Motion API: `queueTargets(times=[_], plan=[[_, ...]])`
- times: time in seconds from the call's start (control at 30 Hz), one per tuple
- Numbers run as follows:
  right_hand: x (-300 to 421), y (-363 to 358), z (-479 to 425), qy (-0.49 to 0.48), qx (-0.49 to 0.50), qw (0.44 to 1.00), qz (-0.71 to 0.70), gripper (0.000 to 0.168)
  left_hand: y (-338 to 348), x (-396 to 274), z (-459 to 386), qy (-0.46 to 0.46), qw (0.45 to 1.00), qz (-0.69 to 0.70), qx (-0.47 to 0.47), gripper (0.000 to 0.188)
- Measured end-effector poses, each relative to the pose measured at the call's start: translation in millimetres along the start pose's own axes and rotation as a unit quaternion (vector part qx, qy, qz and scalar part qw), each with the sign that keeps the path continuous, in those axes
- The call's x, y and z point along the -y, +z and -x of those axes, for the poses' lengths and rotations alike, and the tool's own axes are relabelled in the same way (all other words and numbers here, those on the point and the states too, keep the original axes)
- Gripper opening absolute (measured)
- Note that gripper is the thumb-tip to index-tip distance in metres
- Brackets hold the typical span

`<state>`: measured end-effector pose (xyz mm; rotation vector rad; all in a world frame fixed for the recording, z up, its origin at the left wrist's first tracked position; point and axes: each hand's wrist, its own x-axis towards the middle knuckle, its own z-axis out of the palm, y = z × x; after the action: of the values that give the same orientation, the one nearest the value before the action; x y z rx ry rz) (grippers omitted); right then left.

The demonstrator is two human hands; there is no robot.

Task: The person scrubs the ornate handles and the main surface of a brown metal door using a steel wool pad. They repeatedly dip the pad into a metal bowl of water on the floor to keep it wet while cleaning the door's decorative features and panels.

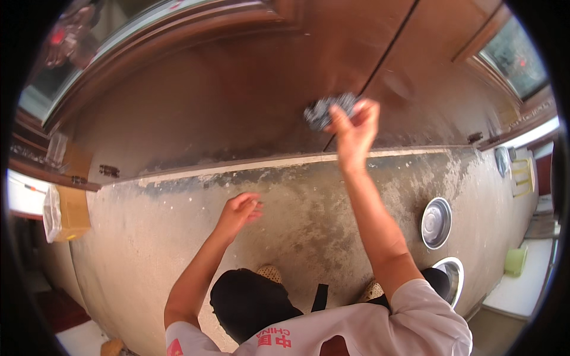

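My right hand [356, 129] grips a crumpled dark grey cloth [327, 111] against or close to the lower part of a brown double door [213, 98]. The cloth is slightly blurred and lies by the dark gap [385, 55] between the two door leaves. Out over the concrete floor, my left hand [242, 211] hangs with loosely curled fingers and holds nothing. The door's surface is glossy and mirrors some light, with whitish specks along its bottom edge.
To my right on the floor [285, 236] stand a metal basin [436, 222] and a larger pale-rimmed basin [455, 280], partly behind my knee. A cardboard box [73, 213] sits at the left. Farther right are a yellowish chair [522, 178] and a green container [515, 261]. Damp patches darken the concrete.
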<state>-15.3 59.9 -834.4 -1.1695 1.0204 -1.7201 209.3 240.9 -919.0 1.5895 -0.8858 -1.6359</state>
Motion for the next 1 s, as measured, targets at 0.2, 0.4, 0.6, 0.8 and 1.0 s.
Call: queueTargets(times=[0.2, 0.4, 0.6, 0.8, 1.0], plan=[[60, 36, -26, -0.226, -0.092, 0.951, 0.190, 0.042, 9, -49, 3, 0.033, 0.998, 0.041, 0.041, 0.034], [-94, -7, 48, 0.029, 0.016, 0.952, 0.304, 0.044, 28, -26, -41, -0.038, 0.976, 0.176, 0.124, 0.056], [-112, -2, 51, 0.175, -0.012, 0.952, 0.252, 0.045, 90, -44, -103, -0.068, 0.959, 0.239, 0.138, 0.076], [-107, -5, 47, 0.128, 0.029, 0.941, 0.311, 0.040, 107, -70, -119, -0.023, 0.956, 0.285, 0.063, 0.053], [-85, 9, 54, 0.158, 0.209, 0.949, 0.177, 0.028, 81, -57, -121, 0.076, 0.946, 0.308, -0.072, 0.046]])
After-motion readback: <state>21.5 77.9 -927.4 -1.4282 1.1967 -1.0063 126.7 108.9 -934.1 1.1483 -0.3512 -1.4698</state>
